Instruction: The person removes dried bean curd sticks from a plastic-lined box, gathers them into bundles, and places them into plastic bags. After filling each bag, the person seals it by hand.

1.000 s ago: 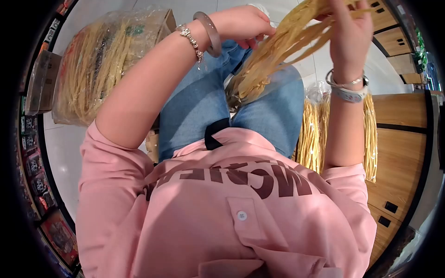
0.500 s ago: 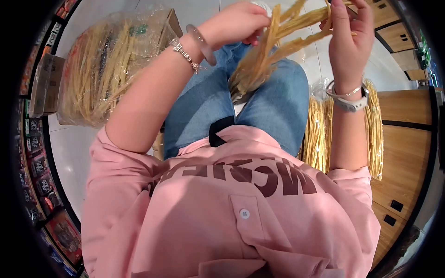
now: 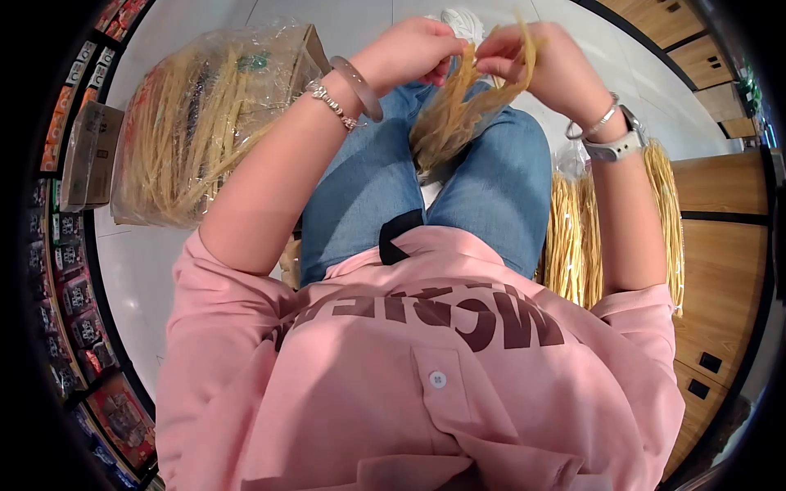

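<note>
Yellow dried strips stand in what looks like a clear plastic bag between my thighs. My left hand, with a bangle and a beaded bracelet at the wrist, pinches the upper left part of this bunch. Close beside it, my right hand, wearing a white-strapped watch, has bent fingers around strips at the upper right of the bunch. One strip end sticks up past the right fingers. The lower end of the bunch is partly hidden between my legs.
To the left, a large plastic-lined box holds long yellow strips, with a small carton beside it. Bagged yellow bundles stand at my right by wooden cabinets. Shelves of packets line the far left.
My right hand has moved left and inward, close to my left hand. The strips that stretched out to the right are now drawn in over the bunch.
</note>
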`<state>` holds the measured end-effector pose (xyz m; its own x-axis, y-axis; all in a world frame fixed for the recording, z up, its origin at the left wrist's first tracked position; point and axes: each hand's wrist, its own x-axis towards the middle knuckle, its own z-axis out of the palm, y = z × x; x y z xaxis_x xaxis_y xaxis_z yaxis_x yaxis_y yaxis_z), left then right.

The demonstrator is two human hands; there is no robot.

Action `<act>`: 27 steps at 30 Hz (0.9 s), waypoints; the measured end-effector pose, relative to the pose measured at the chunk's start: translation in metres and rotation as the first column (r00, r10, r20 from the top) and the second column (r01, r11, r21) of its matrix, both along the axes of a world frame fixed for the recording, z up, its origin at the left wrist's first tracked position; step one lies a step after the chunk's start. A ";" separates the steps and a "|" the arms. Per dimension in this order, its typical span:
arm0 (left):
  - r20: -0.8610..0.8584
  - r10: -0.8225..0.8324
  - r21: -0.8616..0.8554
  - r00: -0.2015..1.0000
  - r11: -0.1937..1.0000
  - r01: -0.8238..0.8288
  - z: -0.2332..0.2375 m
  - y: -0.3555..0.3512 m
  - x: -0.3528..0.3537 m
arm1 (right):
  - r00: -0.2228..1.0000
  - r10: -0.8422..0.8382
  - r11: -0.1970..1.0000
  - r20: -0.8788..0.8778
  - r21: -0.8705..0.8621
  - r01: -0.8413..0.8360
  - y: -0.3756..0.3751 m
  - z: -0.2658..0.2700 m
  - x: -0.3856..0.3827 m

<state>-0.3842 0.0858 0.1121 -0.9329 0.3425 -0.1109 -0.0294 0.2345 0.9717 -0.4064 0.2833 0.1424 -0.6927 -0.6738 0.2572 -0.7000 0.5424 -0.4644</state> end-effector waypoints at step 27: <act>-0.017 0.157 -0.064 0.987 0.985 -0.158 -0.015 -0.004 -0.009 | 0.986 -0.163 0.986 -0.025 -0.023 0.162 -0.011 0.027 0.021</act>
<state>-0.3934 0.0816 0.0967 -0.9761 0.1835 -0.1165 -0.0594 0.2904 0.9551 -0.3854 0.2726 0.1697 -0.7853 -0.5470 0.2899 -0.6157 0.6408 -0.4586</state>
